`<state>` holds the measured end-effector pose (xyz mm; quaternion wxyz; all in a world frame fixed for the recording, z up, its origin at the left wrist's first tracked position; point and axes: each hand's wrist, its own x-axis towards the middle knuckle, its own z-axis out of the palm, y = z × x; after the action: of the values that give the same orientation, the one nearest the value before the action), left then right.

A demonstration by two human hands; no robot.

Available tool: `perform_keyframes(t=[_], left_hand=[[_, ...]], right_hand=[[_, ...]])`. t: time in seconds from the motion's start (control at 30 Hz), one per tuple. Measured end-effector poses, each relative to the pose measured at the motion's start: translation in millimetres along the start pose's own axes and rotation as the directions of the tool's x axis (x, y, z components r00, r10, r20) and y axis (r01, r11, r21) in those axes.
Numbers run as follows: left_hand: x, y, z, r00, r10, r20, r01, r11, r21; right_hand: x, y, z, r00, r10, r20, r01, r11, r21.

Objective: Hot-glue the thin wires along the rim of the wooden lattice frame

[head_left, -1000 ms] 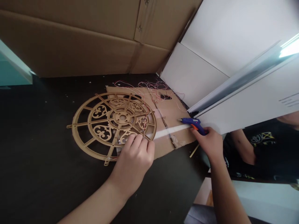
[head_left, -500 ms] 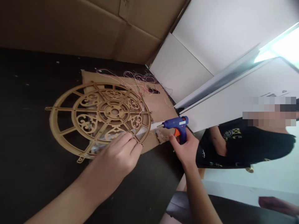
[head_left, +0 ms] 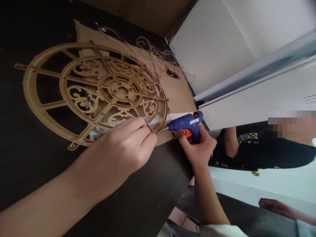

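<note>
Gold fretwork wheel [head_left: 111,90], scrolled, spoked, lying flat

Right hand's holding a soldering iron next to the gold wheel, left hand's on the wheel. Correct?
Not a soldering iron: the right hand holds a blue glue gun, as the head view shows. The left hand is on the gold wheel, and the gun is next to it.

Cardboard sheet [head_left: 175,95] on dark tabletop [head_left: 29,164]
</note>
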<state>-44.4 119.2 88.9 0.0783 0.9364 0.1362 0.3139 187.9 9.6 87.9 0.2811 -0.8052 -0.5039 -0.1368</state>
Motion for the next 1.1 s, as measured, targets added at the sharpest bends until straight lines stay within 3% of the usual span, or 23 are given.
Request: perform_keyframes(t=[0.1,1.1], left_hand=[[-1.2,-0.9,-1.0,0.997,0.039,0.065,-0.041,0.998,0.038],[1.1,-1.6,-2.6,0.999,0.048,0.025,-0.047,0.998,-0.029]], right_hand=[[-2.6,-0.7,-1.1,0.999,-0.037,0.007,0.037,0.999,-0.013],[2.8,5.2,0.0,0.993,-0.083,0.087,0.080,0.996,0.039]])
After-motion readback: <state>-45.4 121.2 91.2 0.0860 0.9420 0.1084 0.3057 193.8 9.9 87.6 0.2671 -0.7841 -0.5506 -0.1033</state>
